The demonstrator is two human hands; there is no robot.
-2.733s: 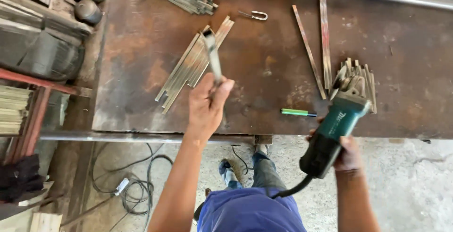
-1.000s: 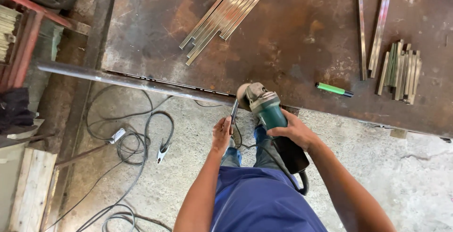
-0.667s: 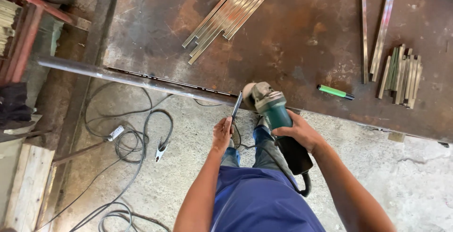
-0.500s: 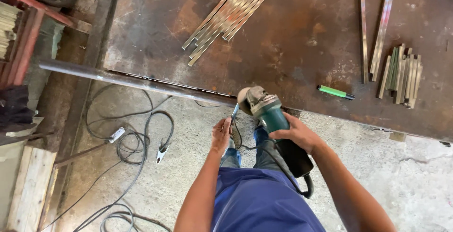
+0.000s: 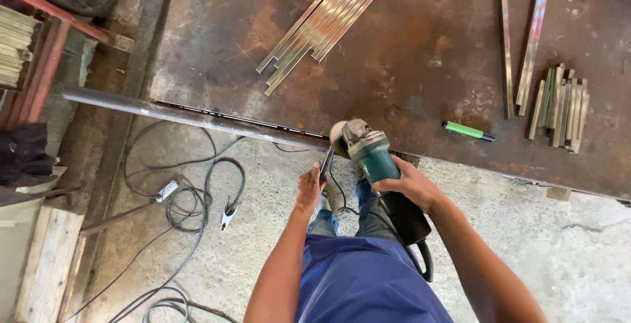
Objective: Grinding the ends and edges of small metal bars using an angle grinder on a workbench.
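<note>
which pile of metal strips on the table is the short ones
The pile at the right, right of the green marker: its strips are stubby and lie upright in view, while the top-centre bundle is long and slanted.

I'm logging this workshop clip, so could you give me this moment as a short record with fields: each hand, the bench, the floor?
left hand: left hand grips a short metal strip, held up to the grinder's disc
right hand: right hand holds the green angle grinder
bench: rusty steel table with a bundle of long strips, a stack of short strips, a green marker
floor: black cables with a clamp
</note>
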